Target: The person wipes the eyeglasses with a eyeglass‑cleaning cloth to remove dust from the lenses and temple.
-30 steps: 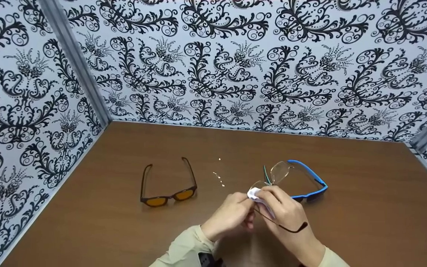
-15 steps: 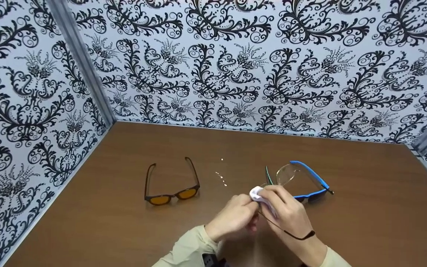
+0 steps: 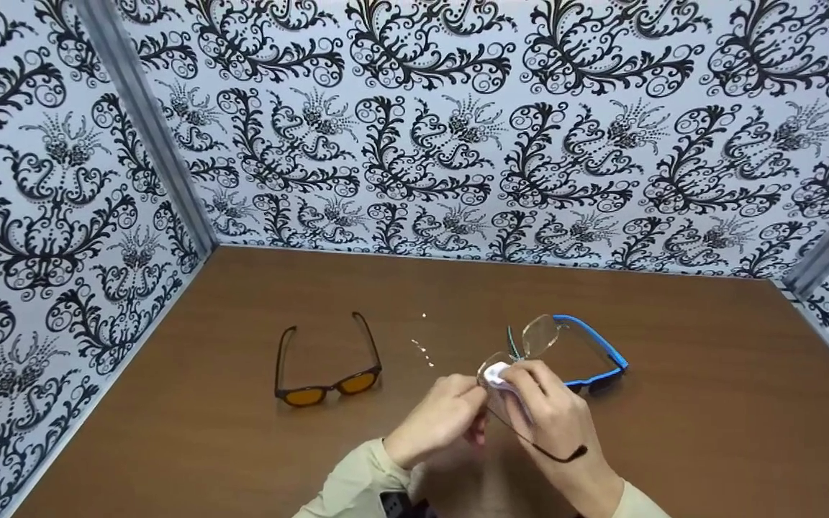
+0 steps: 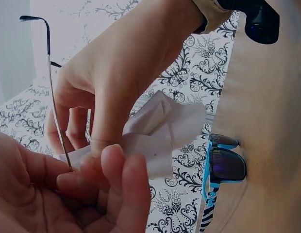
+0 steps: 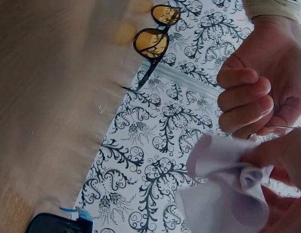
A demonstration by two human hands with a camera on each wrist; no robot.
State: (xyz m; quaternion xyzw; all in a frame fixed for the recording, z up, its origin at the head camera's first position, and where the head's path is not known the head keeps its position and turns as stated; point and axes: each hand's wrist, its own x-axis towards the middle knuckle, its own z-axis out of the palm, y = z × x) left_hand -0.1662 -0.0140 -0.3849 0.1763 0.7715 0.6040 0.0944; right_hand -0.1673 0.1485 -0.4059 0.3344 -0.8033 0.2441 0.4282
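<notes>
The wire-rimmed eyeglasses with clear lenses (image 3: 540, 336) are held above the counter (image 3: 270, 460), between your two hands. Their front reaches out beyond your fingertips toward the patterned wall (image 3: 450, 129). One temple (image 3: 522, 434) runs back across your right hand in the head view, its dark tip near that wrist.

Your left hand (image 3: 437, 419) has its fingertips clamped on the eyeglasses at the outer end of the near lens, where that temple begins; the exact contact is partly covered by the fingers. Your right hand (image 3: 557, 414) has thumb and fingers pinched on a white cloth (image 3: 495, 374), which lies over the near lens and hangs down in loose folds. The far lens stands clear of both hands.

Beyond the right hand, blue-framed sunglasses with dark lenses (image 3: 594, 378) rest on the counter, partly hidden by it. Well apart, on your left, black-framed glasses with orange lenses (image 3: 332, 388) rest with both temples unfolded, pointing toward the wall. Small bright specks (image 3: 425, 351) show on the counter between the two pairs.
</notes>
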